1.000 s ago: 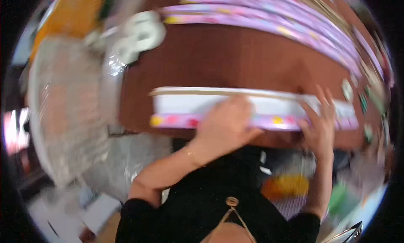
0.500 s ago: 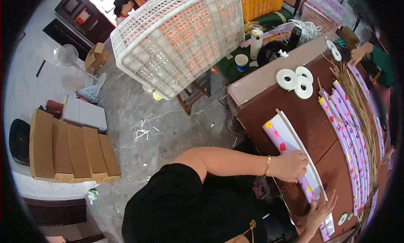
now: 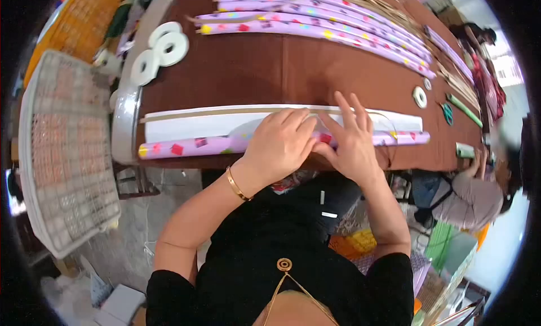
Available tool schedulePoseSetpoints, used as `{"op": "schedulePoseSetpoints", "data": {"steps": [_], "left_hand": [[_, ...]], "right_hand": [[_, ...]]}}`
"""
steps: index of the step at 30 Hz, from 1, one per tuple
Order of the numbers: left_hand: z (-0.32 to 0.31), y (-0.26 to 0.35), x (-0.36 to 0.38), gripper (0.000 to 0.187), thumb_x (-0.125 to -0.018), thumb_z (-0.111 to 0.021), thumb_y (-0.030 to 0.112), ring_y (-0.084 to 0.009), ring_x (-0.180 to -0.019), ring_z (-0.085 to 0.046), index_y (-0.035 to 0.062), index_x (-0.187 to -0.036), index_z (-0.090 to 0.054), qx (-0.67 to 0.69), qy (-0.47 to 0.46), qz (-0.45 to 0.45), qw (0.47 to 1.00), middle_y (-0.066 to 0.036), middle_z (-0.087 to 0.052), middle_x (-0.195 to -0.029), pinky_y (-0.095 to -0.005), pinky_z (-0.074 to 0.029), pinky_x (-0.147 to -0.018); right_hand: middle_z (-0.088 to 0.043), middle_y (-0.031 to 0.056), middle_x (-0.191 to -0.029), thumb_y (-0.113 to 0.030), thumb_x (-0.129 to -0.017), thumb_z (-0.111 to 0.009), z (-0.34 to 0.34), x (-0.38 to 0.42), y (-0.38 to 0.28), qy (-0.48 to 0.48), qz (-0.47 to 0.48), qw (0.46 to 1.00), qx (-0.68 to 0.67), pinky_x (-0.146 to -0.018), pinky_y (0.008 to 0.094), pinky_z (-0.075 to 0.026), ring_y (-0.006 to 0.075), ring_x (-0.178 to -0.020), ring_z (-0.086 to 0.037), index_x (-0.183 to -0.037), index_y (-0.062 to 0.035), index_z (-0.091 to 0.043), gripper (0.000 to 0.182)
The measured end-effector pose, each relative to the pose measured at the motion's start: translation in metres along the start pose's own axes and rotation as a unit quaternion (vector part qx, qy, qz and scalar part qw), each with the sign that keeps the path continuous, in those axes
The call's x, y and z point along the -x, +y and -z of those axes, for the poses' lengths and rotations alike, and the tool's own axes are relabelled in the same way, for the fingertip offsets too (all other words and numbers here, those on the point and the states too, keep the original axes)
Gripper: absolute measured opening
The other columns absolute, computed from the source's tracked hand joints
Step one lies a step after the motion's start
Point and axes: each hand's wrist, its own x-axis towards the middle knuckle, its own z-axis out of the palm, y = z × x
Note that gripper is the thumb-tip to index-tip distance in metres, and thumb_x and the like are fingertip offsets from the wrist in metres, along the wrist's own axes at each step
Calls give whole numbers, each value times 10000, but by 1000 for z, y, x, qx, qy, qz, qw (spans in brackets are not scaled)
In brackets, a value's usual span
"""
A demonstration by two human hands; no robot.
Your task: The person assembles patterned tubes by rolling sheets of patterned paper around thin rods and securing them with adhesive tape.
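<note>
A purple patterned paper roll (image 3: 191, 147) lies along the near edge of the brown-covered table. Its white inner side (image 3: 194, 128) is spread out behind it, with a thin brown strip (image 3: 197, 115) along the far edge. My left hand (image 3: 282, 139), a gold bracelet at the wrist, rests across the paper with its fingers laid over the strip. Just right of it, my right hand (image 3: 352, 145) is over the roll, fingers spread and thumb toward the left hand. The paper beneath both hands is hidden.
Several patterned rolls (image 3: 304, 28) lie at the back. White tape rolls (image 3: 170, 48) sit at the left, another tape roll (image 3: 420, 97) and teal scissors (image 3: 447, 114) at the right. A white crate (image 3: 70, 151) stands left of the table; a seated person (image 3: 470, 199) is at the right.
The view has swung round toward the table, so the roll now lies crosswise. My hands have come closer together, and my left fingers have straightened over the strip.
</note>
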Motion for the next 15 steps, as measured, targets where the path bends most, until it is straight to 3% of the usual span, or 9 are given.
{"op": "schedulePoseSetpoints", "data": {"steps": [3, 5, 9, 11, 13, 15], "left_hand": [[-13, 5, -14, 383, -837, -677, 241, -307, -1029, -594, -3, -1122, -603, 30, -1, 11, 999, -163, -631, -1095, -399, -490, -885], [-11, 7, -18, 427, -879, -642, 236, -351, -1033, -597, -29, -1205, -568, 62, -45, 42, 996, -182, -639, -1109, -430, -483, -908], [-10, 4, -17, 514, -854, -677, 325, -343, -1042, -604, -34, -1207, -580, 30, -39, 23, 999, -186, -648, -1094, -431, -489, -922], [-10, 5, -16, 555, -830, -699, 368, -337, -1060, -605, -29, -1202, -588, 21, -64, 37, 997, -177, -655, -1101, -422, -492, -928], [-12, 4, -16, 564, -820, -713, 380, -329, -1071, -607, -19, -1201, -595, 2, -68, 25, 997, -165, -660, -1117, -415, -496, -925], [-12, 6, -16, 566, -814, -718, 385, -325, -1080, -607, -14, -1199, -600, -9, -71, 26, 997, -159, -661, -1128, -411, -497, -924]], "right_hand": [[-343, 183, -1519, -337, -743, -761, -1, 2, 2, -1, -5, 1000, -4, -1081, 557, -295, 433, -1393, -285, -1164, -63, -677, 508], [-338, 183, -1522, -315, -738, -760, -1, 2, 6, -11, -2, 1000, -6, -1082, 560, -293, 433, -1395, -281, -1145, -59, -682, 487], [-368, 186, -1504, -256, -732, -767, 10, -2, 14, -19, 7, 998, -52, -1091, 554, -293, 437, -1378, -314, -1140, -73, -690, 453], [-420, 178, -1470, -213, -745, -766, 15, -6, 30, 30, -17, 995, -92, -1086, 517, -324, 417, -1350, -365, -1146, -96, -698, 423], [-591, 161, -1281, -147, -790, -729, 20, -12, 48, 96, -77, 989, -78, -1004, 426, -416, 344, -1196, -518, -1091, -88, -715, 307], [-680, 150, -1040, -173, -823, -710, 24, -18, 64, 91, -134, 986, -48, -902, 412, -457, 327, -1043, -593, -973, -61, -726, 187]]}}
